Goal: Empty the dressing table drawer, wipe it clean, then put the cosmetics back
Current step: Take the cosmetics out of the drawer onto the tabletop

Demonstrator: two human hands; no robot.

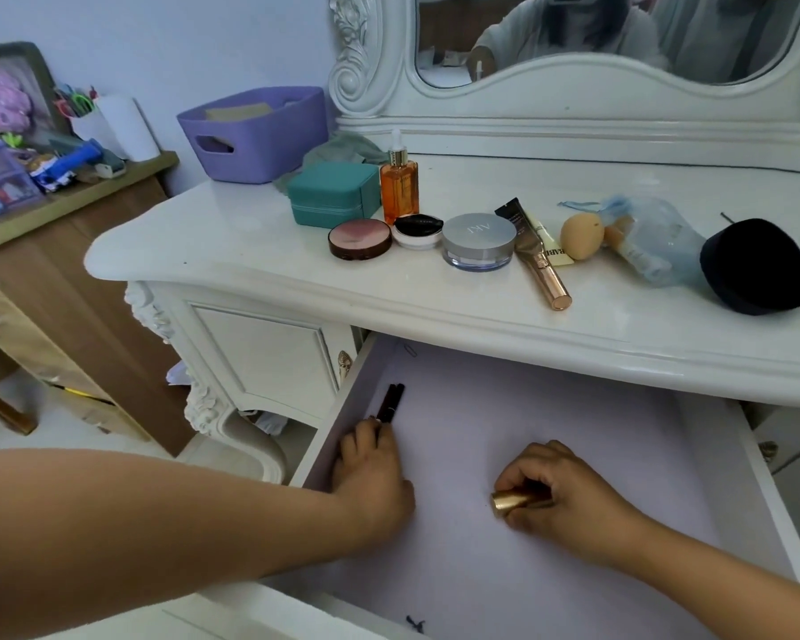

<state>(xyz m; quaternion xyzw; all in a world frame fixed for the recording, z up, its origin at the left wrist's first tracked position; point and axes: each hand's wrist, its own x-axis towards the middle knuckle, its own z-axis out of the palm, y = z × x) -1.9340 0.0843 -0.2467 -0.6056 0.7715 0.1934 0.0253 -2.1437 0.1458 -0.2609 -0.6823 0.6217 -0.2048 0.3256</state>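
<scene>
The drawer (620,455) stands pulled out, its lilac liner mostly bare. My left hand (372,468) reaches to the drawer's left wall and its fingertips pinch a thin dark pencil-like stick (391,401). My right hand (557,494) grips a gold tube (511,501) in the middle of the drawer. On the tabletop (250,233) stand a teal box (331,194), an orange dropper bottle (399,184), a pink compact (360,238), a black-lidded jar (417,230), a silver jar (479,241), a rose-gold tube (539,261), a beige sponge (582,235), a clear bag (650,242) and a black puff (756,265).
A purple basket (255,131) and a grey-green cloth (342,147) sit at the back left of the tabletop. The mirror (620,34) rises behind. A brown side cabinet (65,251) with clutter stands to the left. A paperclip (409,349) lies at the drawer's back corner.
</scene>
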